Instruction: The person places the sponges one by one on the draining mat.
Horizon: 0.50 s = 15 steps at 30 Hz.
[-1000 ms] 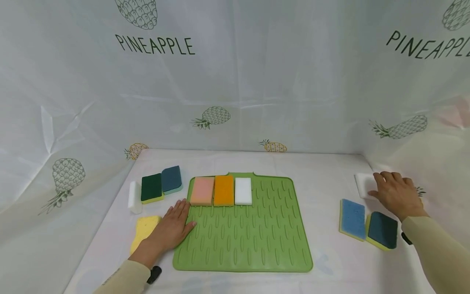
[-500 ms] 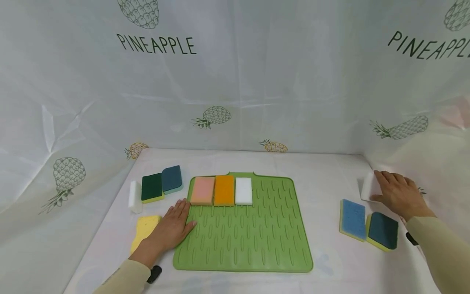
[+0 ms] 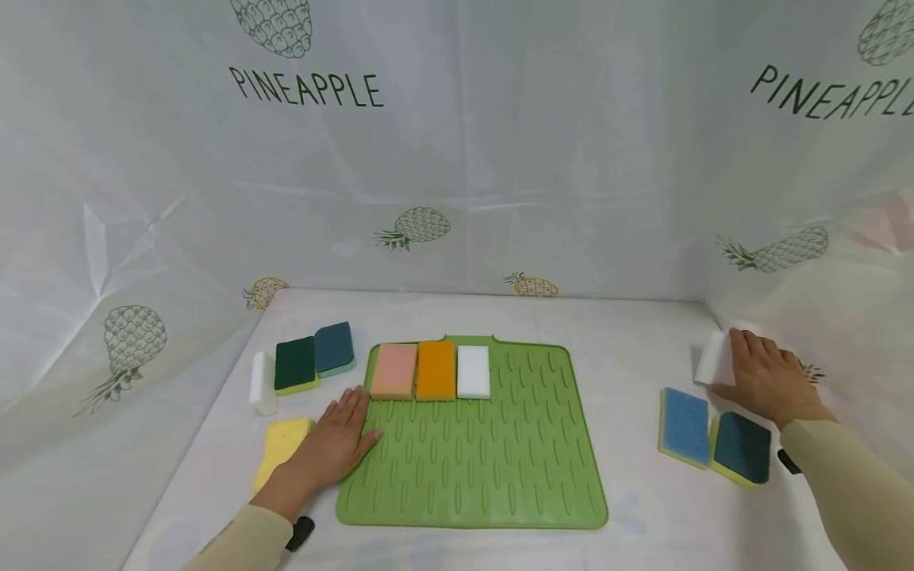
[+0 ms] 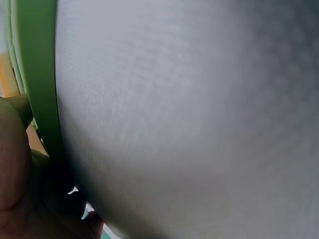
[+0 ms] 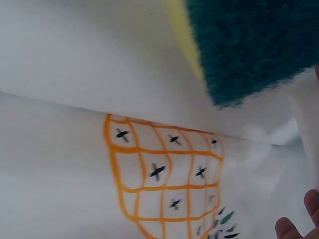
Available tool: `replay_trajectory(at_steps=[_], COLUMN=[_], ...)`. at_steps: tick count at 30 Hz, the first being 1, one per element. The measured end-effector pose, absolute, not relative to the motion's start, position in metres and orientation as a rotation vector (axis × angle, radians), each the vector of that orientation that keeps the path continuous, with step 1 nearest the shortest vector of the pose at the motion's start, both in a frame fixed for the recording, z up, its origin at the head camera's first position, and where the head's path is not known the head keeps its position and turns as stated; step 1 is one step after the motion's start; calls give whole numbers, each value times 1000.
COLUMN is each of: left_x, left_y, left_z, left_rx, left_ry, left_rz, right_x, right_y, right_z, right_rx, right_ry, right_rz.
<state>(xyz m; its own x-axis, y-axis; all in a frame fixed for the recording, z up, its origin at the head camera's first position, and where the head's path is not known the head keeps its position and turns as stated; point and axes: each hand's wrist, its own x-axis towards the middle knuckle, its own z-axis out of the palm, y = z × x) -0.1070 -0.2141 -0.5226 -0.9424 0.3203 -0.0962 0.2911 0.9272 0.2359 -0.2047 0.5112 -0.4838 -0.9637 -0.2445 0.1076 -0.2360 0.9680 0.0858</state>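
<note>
1. A pale cloth backdrop (image 3: 571,174) printed with pineapples stands behind and beside a light-coloured table (image 3: 621,349), on which a green mat (image 3: 471,468) lies.
2. On the mat, along its far edge from the left corner, a pink sponge (image 3: 394,369), an orange sponge (image 3: 435,369) and a small white block (image 3: 474,371) sit in a row. I judge these three placed; the row ends a little past the middle of that edge.
3. Well right of the mat, the right hand (image 3: 774,381) grasps a second white block (image 3: 714,358), which looks tilted, its thumb at the near end. This seems the piece being dealt with, and it is not on the mat.
4. Right of the mat and closer to the person lie a blue sponge (image 3: 684,426) and a dark green sponge (image 3: 744,446), neither held.
5. The left hand (image 3: 336,444) lies flat over the mat's left edge, grasping nothing.
6. Left of the mat are a third white block (image 3: 263,383), a green-topped sponge (image 3: 296,363), a blue-topped sponge (image 3: 334,347) and a yellow sponge (image 3: 284,440), partly hidden by the arm.
7. With seven pieces off the mat against three on, the work looks well short of finished.
</note>
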Motion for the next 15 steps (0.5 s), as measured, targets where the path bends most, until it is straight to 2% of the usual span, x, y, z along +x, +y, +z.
replay_trajectory(at_steps=[15], left_x=[-106], left_y=[-214], left_z=[-523], left_rx=[468], left_ry=[2954], left_rz=[352], right_x=[-230], right_y=[431], right_z=[-476], right_rx=[571], right_ry=[-2714], right_rz=[-139])
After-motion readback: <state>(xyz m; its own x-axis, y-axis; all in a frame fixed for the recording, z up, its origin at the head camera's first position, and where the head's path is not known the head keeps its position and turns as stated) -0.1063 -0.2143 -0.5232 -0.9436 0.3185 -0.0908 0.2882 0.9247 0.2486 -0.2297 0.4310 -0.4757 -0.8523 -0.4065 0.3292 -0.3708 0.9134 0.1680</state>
